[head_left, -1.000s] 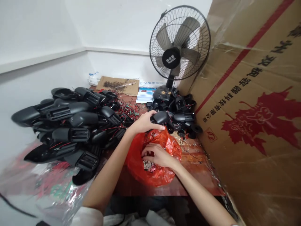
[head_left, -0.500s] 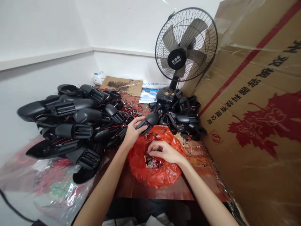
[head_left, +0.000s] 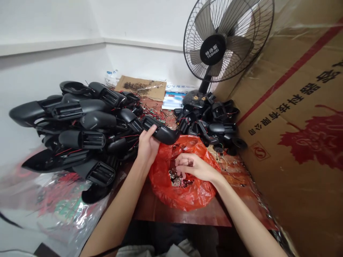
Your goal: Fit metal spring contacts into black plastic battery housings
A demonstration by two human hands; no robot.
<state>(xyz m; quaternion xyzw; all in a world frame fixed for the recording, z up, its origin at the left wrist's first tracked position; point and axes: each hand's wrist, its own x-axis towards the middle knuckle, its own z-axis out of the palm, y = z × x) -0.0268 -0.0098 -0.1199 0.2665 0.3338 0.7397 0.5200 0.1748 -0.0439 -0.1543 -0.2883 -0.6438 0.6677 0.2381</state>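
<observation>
My left hand [head_left: 149,143] grips a black plastic housing [head_left: 164,133], its thumb over the slotted end and the rounded end pointing right. My right hand [head_left: 193,167] is over the mouth of a red plastic bag [head_left: 184,200], fingers curled and pressed together at the small metal parts [head_left: 177,180] inside. Whatever those fingers hold is too small to make out. A large heap of similar black housings [head_left: 98,120] lies to the left of my left hand.
More black housings [head_left: 221,128] are piled beneath a fan [head_left: 213,50] at the back right. A large cardboard box [head_left: 294,157] walls off the right. Brown paper [head_left: 143,88] lies at the back; a clear bag [head_left: 66,210] is at lower left.
The housing in my left hand has turned, its rounded end now toward the right and nearer. My right hand has shifted slightly right in the view. The camera view has also shifted.
</observation>
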